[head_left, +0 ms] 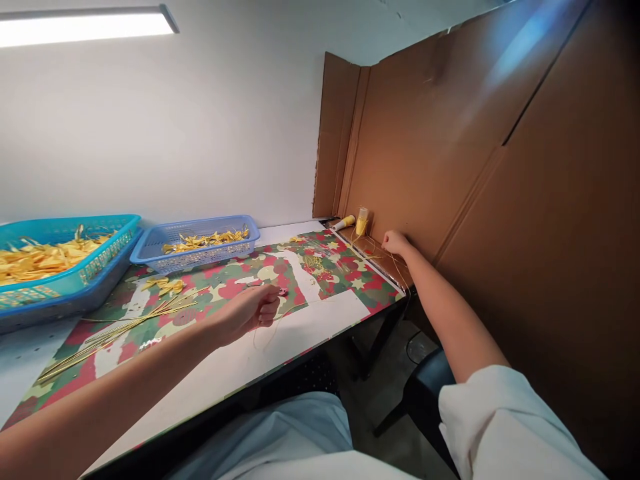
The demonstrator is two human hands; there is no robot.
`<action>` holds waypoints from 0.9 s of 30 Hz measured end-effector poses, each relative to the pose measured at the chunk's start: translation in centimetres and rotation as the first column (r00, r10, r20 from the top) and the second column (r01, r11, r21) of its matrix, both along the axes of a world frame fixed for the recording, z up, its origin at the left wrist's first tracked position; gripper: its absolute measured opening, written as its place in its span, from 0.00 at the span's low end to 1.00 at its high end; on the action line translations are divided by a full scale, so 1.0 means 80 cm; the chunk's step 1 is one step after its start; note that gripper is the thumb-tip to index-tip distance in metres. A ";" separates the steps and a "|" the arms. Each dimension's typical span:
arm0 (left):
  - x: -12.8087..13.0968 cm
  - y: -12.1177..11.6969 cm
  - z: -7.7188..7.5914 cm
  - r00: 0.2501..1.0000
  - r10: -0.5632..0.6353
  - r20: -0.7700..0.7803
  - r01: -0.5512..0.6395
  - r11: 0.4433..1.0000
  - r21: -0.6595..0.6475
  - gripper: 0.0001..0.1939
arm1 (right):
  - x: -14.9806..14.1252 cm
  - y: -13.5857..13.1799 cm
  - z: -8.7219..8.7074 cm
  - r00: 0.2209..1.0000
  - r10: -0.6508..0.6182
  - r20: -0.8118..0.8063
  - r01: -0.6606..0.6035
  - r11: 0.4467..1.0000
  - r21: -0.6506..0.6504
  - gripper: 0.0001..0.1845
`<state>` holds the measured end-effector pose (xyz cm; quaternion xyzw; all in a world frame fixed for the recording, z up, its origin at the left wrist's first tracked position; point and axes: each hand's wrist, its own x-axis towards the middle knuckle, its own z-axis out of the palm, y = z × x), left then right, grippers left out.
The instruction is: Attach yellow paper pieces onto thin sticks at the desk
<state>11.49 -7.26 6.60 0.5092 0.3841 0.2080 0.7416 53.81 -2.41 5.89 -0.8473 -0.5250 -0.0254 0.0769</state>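
My left hand (254, 308) is closed above the front of the table. A small dark pink thing (283, 291) shows at its fingertips, too small to name. Fine yellow thread (274, 330) hangs in a loop below that hand and trails right across the white patch. My right hand (395, 242) is stretched far to the right, its fingers pinched by the cardboard wall, with thread beside them. Left of it stand an upright spool of yellow thread (361, 223) and a cone of yellow thread (345, 223) lying on its side.
A turquoise basket (110, 248) and a blue basket (200, 259) hold yellow pieces at the left and back. Thin yellow-green stems (120, 328) and loose yellow pieces (164, 285) lie on the patterned table cover. A cardboard wall (425, 153) encloses the right; a dark stool (425, 393) stands below.
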 end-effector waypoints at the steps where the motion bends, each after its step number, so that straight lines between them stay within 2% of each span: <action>1: 0.000 0.000 -0.001 1.000 -0.001 0.004 0.001 1.000 0.001 0.17 | 0.001 0.000 -0.001 1.000 0.004 0.004 -0.004 1.000 -0.002 0.08; 17: -0.004 -0.001 -0.008 1.000 -0.001 0.021 0.001 1.000 -0.003 0.17 | -0.003 -0.004 -0.011 0.997 0.069 0.030 -0.068 0.997 -0.025 0.08; 21: -0.007 0.002 -0.008 0.999 0.023 0.026 -0.023 1.000 -0.010 0.17 | 0.004 -0.007 0.002 0.998 0.069 0.015 -0.068 0.997 -0.031 0.08; 24: -0.009 0.002 -0.007 0.999 0.027 0.039 -0.026 1.000 -0.013 0.18 | -0.008 -0.013 0.017 0.996 0.070 0.056 -0.073 0.996 0.053 0.14; 26: -0.009 0.001 -0.007 0.998 0.024 0.049 -0.024 1.000 -0.011 0.18 | -0.030 -0.018 0.021 0.982 0.142 0.124 -0.158 0.979 0.126 0.17; 27: -0.009 0.001 -0.007 0.998 0.027 0.054 -0.027 1.000 -0.011 0.18 | -0.044 -0.020 0.020 0.966 0.206 0.156 -0.223 0.970 0.096 0.16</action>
